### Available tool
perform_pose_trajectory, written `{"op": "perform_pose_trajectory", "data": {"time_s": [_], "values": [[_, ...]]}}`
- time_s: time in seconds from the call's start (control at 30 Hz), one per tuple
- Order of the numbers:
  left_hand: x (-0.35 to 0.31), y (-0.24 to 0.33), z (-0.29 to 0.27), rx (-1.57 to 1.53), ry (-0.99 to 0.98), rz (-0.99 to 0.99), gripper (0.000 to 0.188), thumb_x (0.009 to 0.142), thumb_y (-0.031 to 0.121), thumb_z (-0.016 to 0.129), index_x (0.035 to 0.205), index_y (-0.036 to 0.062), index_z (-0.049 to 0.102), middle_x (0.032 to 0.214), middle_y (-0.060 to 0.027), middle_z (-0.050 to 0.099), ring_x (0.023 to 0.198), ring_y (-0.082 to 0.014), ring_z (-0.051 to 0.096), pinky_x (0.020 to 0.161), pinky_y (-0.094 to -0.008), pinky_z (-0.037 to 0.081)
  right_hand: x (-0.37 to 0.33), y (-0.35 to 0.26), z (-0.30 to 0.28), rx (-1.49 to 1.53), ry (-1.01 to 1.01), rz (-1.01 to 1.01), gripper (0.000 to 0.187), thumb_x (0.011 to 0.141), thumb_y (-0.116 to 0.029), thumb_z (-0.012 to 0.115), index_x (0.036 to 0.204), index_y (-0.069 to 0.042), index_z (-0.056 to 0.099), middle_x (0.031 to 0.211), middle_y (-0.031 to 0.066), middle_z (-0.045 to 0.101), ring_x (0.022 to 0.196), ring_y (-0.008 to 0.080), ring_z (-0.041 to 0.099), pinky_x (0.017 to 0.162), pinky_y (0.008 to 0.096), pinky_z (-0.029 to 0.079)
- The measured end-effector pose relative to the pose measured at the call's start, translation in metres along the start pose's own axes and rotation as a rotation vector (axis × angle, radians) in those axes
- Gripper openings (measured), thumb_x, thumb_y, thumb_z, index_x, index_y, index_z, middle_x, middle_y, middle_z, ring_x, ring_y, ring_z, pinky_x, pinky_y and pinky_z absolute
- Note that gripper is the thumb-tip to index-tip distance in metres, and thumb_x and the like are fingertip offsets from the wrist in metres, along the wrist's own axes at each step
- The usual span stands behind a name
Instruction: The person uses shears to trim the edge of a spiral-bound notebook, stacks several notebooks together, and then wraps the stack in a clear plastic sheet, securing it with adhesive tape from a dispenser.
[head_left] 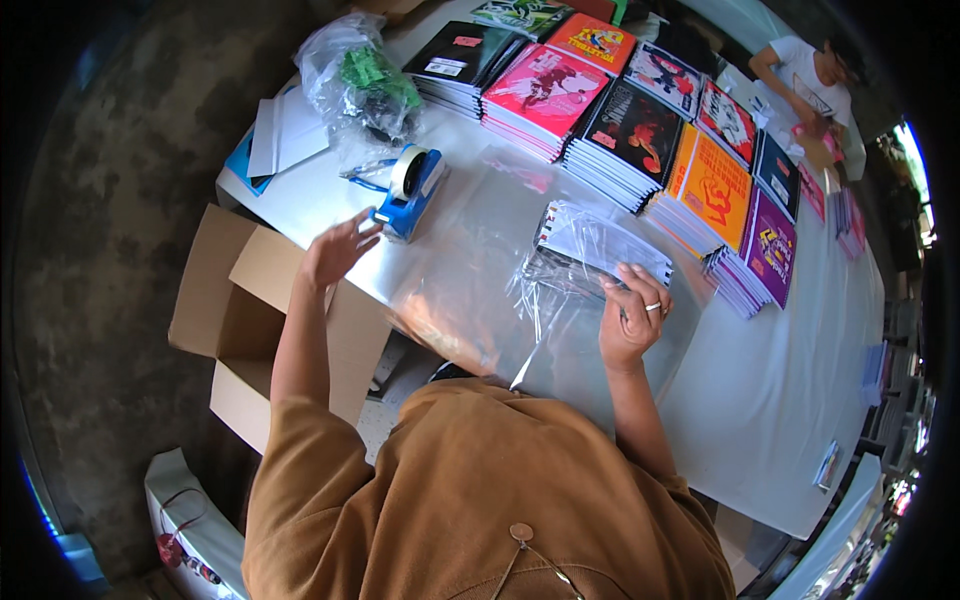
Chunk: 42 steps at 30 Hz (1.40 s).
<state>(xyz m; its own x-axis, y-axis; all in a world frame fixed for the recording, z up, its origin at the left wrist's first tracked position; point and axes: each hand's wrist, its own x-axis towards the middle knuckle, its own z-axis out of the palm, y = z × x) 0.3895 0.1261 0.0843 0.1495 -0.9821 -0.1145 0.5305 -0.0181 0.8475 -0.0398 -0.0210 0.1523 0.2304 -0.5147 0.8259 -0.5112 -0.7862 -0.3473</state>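
My left hand (pixel 338 252) reaches to the front end of a blue tape dispenser (pixel 405 215), its fingers stretched out and apart. A roll of tape (pixel 407 172) sits in the dispenser. Whether the fingertips touch the tape's end is too small to tell. My right hand (pixel 632 315), with a ring on one finger, has its fingers bent and closed on the near right edge of a notebook pack (pixel 605 240) in clear plastic. The pack lies on the table, pale side up, with its loose wrap bunched toward me. A large clear plastic sheet (pixel 450 290) spreads beneath it.
Stacks of spiral notebooks (pixel 630 130) in several colours fill the far side of the white table (pixel 780 400). A plastic bag with green contents (pixel 370 80) and white papers (pixel 285 135) lie far left. An open cardboard box (pixel 260 310) stands left. Another person (pixel 810 80) sits far right.
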Motion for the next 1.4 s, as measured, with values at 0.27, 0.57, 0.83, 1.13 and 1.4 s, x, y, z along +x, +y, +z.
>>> {"op": "perform_pose_trajectory", "data": {"time_s": [0.27,0.57,0.83,1.13,1.4], "values": [[0.046,0.011,0.067,1.271,1.049,0.321,0.012,0.078,0.010,0.065,0.076,-0.0015,0.063,0.064,-0.0130,0.064,0.054,-0.0190,0.061,0.056,-0.0300,0.048,-0.006,0.005,0.001,-0.030,0.018,-0.011,0.019,0.067,-0.003,0.075,0.073,-0.016,0.062,0.096,-0.0017,0.066,0.095,0.0176,0.059,0.084,0.0310,0.039],[0.056,-0.001,0.113,1.475,1.171,0.366,0.019,0.080,0.024,0.068,0.085,0.0063,0.063,0.078,-0.0063,0.067,0.069,-0.0239,0.064,0.062,-0.0321,0.048,-0.001,0.001,0.003,0.026,0.019,-0.006,0.020,0.066,-0.005,0.075,0.070,-0.016,0.059,0.097,-0.0032,0.065,0.096,0.0169,0.059,0.084,0.0304,0.038],[0.005,-0.021,0.319,0.140,0.068,0.497,0.018,0.081,0.005,0.063,0.068,0.0041,0.051,0.063,-0.0062,0.057,0.051,-0.0061,0.049,0.046,-0.0201,0.039,-0.007,0.009,0.003,0.002,0.019,-0.006,0.017,0.070,-0.004,0.071,0.069,-0.015,0.059,0.098,-0.0024,0.065,0.097,0.0173,0.058,0.082,0.0308,0.037],[0.031,-0.114,0.325,0.339,0.376,0.065,0.045,0.081,0.025,0.072,0.051,0.0114,0.042,0.045,0.0012,0.047,0.043,-0.0024,0.040,0.042,-0.0194,0.032,0.006,-0.001,-0.012,-0.118,-0.161,-0.014,0.039,0.069,-0.004,0.066,0.106,-0.017,0.067,0.108,-0.0014,0.061,0.096,0.0187,0.054,0.082,0.0322,0.037],[0.048,-0.086,0.201,1.376,0.495,0.489,0.035,0.064,0.032,0.082,0.069,0.0055,0.060,0.063,-0.0089,0.058,0.054,-0.0242,0.056,0.052,-0.0340,0.045,0.043,-0.010,-0.028,-0.027,-0.385,0.120,0.028,0.074,-0.022,0.068,0.102,-0.017,0.067,0.107,0.0017,0.060,0.097,0.0230,0.052,0.082,0.0374,0.038]]}}
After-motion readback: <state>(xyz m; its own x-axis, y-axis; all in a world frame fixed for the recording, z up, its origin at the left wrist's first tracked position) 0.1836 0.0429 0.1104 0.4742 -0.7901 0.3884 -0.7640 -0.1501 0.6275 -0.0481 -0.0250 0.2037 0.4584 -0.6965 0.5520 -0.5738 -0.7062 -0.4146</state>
